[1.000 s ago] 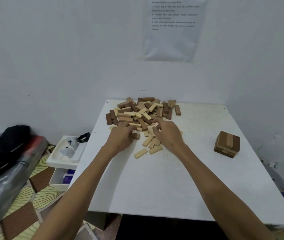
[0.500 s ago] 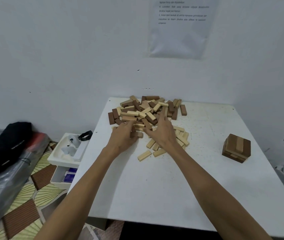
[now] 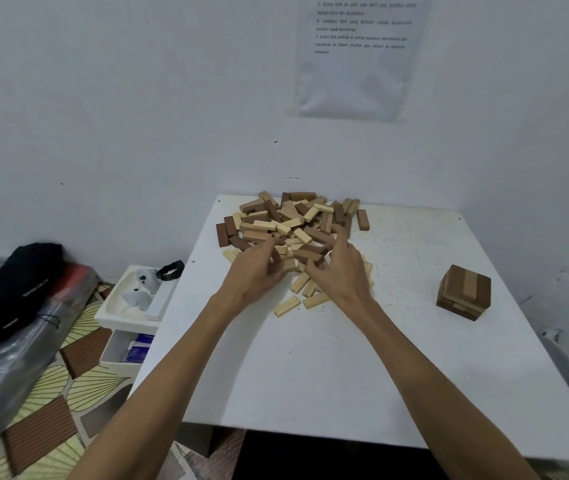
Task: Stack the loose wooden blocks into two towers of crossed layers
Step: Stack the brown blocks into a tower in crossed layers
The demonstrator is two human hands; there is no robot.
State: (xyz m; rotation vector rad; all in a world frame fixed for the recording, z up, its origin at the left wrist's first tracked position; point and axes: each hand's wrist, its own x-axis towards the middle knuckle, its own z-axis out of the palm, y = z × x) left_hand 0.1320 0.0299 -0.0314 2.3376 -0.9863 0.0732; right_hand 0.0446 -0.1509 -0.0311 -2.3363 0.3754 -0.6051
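Observation:
A heap of loose pale and dark wooden blocks point(image 3: 290, 220) lies at the far middle of the white table point(image 3: 310, 375). Both my hands reach into its near edge. My left hand point(image 3: 253, 275) has its fingers curled round a dark block at the heap's front. My right hand point(image 3: 341, 273) is bent like a claw over dark blocks, thumb and fingers pinching one. A few pale blocks point(image 3: 288, 305) lie flat just in front of my hands. A low tower of crossed layers point(image 3: 464, 292) stands apart at the right side of the table.
The table stands against a white wall with a printed sheet point(image 3: 359, 53) on it. On the floor to the left are a white tray point(image 3: 130, 299) with small items and a black strap, an open box, and a black bag point(image 3: 9, 285) on plastic.
Both hands have pushed a little deeper into the heap and their fingers have curled onto blocks. The head has turned slightly, shifting the table rightward in view.

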